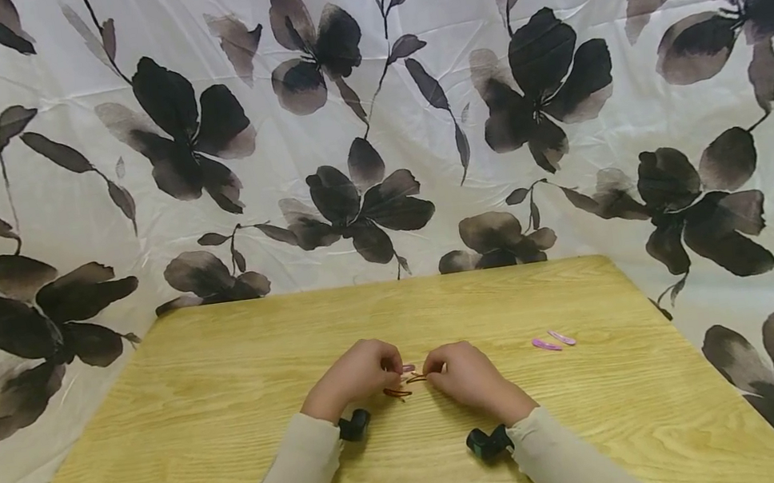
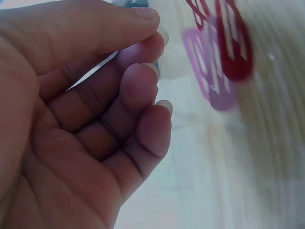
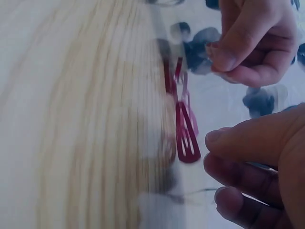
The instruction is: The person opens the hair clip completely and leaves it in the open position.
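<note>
Two red snap hair clips, one near the left fingers (image 1: 397,392) and one by the right fingertips (image 1: 417,377), lie close together beside a pink-purple hair clip (image 1: 408,368). My left hand (image 1: 363,373) hovers at their left with fingers loosely bent and thumb against the index finger; no clip shows between them in the left wrist view. From the right, my right hand (image 1: 472,378) reaches in. Its thumb and index finger are slightly parted beside a red clip (image 3: 187,136) in the right wrist view, with nothing gripped.
Two more pink-purple hair clips (image 1: 547,344) lie side by side farther right on the wooden table (image 1: 226,350). A floral cloth (image 1: 414,109) hangs behind the table and along its sides. Dark wrist devices (image 1: 489,444) sit under both forearms.
</note>
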The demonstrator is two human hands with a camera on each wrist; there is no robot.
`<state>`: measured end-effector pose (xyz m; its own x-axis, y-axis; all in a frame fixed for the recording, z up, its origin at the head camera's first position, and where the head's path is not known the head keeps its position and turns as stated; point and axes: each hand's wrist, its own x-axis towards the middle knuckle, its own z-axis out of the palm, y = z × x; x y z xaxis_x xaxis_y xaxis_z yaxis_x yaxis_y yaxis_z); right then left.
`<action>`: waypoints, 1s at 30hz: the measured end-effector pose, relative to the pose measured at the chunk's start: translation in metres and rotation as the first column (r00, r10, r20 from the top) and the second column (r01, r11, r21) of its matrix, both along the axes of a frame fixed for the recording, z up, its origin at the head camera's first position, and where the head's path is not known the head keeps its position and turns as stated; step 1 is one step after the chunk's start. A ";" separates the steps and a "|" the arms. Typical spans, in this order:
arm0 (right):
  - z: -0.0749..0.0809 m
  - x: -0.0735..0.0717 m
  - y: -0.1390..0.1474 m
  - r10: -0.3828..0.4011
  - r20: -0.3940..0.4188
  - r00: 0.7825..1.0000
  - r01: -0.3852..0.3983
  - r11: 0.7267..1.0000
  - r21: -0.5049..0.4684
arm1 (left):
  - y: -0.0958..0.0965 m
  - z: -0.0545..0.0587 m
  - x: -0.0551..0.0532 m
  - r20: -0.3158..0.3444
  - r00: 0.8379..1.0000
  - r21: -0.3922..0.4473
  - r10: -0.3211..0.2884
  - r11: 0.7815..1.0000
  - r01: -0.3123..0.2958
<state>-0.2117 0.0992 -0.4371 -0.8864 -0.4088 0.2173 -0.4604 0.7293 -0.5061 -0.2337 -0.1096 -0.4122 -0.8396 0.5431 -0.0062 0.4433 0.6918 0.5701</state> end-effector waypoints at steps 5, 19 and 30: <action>0.001 -0.001 0.015 -0.012 -0.003 1.000 0.012 1.000 -0.006 | 0.017 0.008 -0.001 -0.028 0.999 -0.005 -0.046 0.999 0.045; 0.004 -0.005 0.052 -0.103 0.031 0.994 0.103 0.995 -0.001 | 0.067 0.007 -0.010 -0.011 0.994 0.023 -0.105 0.994 0.105; 0.009 -0.004 0.078 -0.146 0.010 0.989 0.146 0.989 0.018 | 0.100 0.005 -0.014 -0.059 0.988 0.016 -0.142 0.990 0.143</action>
<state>-0.2155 0.1771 -0.4282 -0.9391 -0.2786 0.2013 -0.3430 0.7969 -0.4973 -0.2474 -0.0098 -0.4070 -0.7522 0.6569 0.0516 0.5690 0.6080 0.5537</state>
